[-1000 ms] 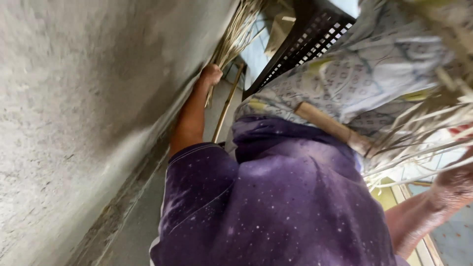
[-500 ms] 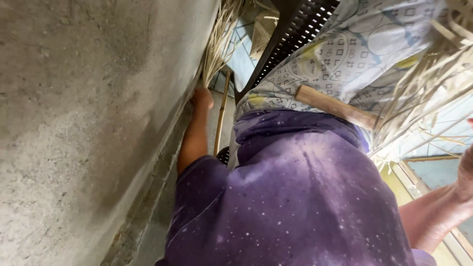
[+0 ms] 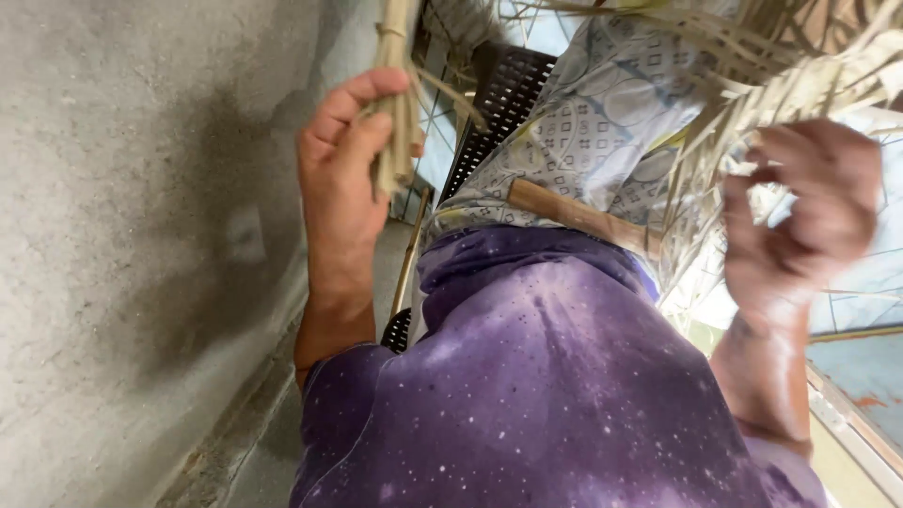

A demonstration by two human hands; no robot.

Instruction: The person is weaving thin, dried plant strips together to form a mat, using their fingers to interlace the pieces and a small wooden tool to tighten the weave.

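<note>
Dry, straw-coloured fibre is what both hands are busy with in the head view. A small bundle of pale strips point(image 3: 395, 113) is held upright in the left hand point(image 3: 339, 160), with the fingers curled round its lower part and the thumb pressed against it; a tie can be seen round the bundle just above the hand. The right hand point(image 3: 800, 216) is blurred, and its fingers seem pinched narrowly on a few strands of the loose frayed mass point(image 3: 752, 85) spreading above and beside it, though the grip cannot be made out for certain. Between the hands, a wooden stick point(image 3: 574, 214) lies across the patterned cloth point(image 3: 583, 122) on the lap. The strips are judged light, stiff along their length yet brittle and easily split, so they are best gripped gathered together near the tied part rather than at the loose ends. A grey concrete wall point(image 3: 141, 235) stands just beyond the left hand.
</note>
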